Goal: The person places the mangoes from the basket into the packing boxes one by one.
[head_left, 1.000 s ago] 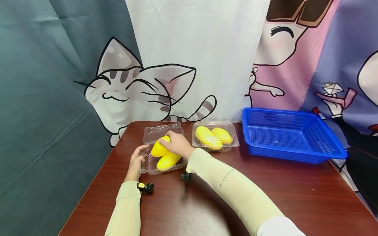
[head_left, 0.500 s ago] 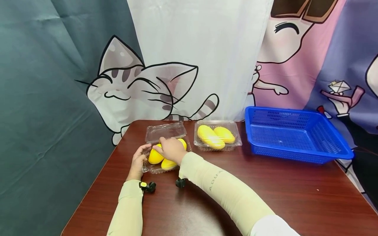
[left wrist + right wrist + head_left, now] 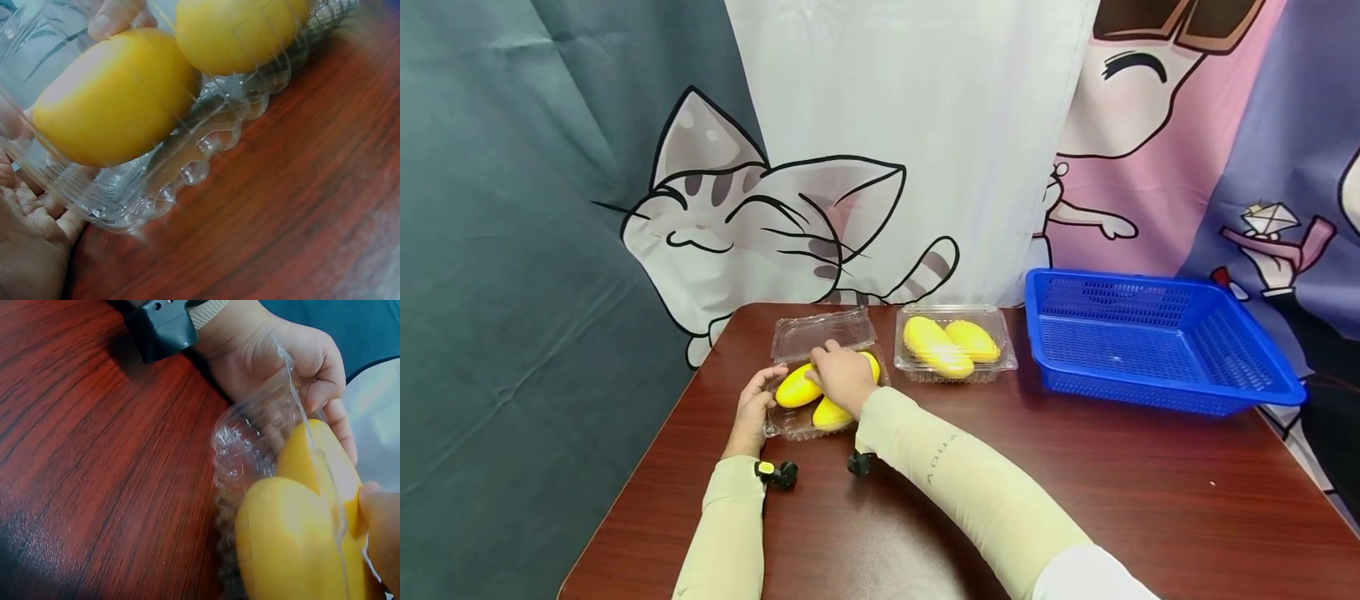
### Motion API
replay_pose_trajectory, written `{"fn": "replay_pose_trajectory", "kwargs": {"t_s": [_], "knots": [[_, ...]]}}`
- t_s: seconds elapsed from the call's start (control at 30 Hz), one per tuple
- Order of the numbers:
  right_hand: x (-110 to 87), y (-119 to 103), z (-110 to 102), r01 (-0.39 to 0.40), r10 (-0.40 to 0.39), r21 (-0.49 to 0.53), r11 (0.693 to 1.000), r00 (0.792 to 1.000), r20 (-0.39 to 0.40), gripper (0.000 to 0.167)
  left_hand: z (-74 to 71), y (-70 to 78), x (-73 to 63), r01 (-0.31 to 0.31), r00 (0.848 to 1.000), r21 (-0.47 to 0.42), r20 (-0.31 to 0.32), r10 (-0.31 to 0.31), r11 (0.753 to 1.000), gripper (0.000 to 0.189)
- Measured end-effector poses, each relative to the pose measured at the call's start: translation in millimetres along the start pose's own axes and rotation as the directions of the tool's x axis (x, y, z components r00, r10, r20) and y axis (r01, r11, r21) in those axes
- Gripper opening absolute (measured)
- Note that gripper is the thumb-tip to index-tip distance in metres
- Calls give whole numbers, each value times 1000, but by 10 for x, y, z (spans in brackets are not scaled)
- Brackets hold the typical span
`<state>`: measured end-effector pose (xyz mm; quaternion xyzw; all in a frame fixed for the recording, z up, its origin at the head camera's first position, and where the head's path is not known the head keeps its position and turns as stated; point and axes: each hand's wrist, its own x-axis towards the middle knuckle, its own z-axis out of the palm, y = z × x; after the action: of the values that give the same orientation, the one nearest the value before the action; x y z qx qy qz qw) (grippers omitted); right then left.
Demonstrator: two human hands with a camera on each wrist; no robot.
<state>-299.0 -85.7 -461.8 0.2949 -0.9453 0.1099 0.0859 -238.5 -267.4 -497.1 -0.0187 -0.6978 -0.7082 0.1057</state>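
Note:
In the head view, two yellow mangoes lie in a clear plastic clamshell container (image 3: 797, 427) whose lid (image 3: 820, 329) stands back. My right hand (image 3: 844, 377) grips the left mango (image 3: 796, 389) from above, thumb and fingers on its skin. The second mango (image 3: 831, 414) lies against it, partly under that hand. More yellow shows beyond my right hand; which mango it belongs to, I cannot tell. My left hand (image 3: 751, 412) holds the container's left wall, thumb near the rim in the right wrist view. The left wrist view shows both mangoes through the plastic.
A closed clamshell container (image 3: 1000, 375) with two mangoes stands just to the right at the back. Farther right is a blue perforated basket (image 3: 1157, 387), near the table's right edge. The brown table (image 3: 1075, 475) backs onto a printed cloth (image 3: 977, 150).
My right hand has lowered the tilted mango into the container and laid it flatter beside the other. My left hand has stayed at the container's left side.

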Motion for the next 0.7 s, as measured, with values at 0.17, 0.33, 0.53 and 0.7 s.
{"fn": "replay_pose_trajectory", "kwargs": {"t_s": [0.17,0.33,0.53,0.7], "knots": [[-14,-22,-7,5,-4,-31,999,1000,15,31,-26,-58,38,31,1000,9,4,-31,999,56],[-36,-74,-44,56,-56,-105,993,998,3,34,-83,-263,130,17,1000,6,-10,-17,1000,55],[-33,-98,-14,177,-178,-112,978,984,-1,35,-86,-325,148,-38,999,39,-13,39,999,55],[-14,-86,-3,222,-221,-117,968,975,23,39,-62,-181,90,-21,1000,25,3,21,999,54]]}}
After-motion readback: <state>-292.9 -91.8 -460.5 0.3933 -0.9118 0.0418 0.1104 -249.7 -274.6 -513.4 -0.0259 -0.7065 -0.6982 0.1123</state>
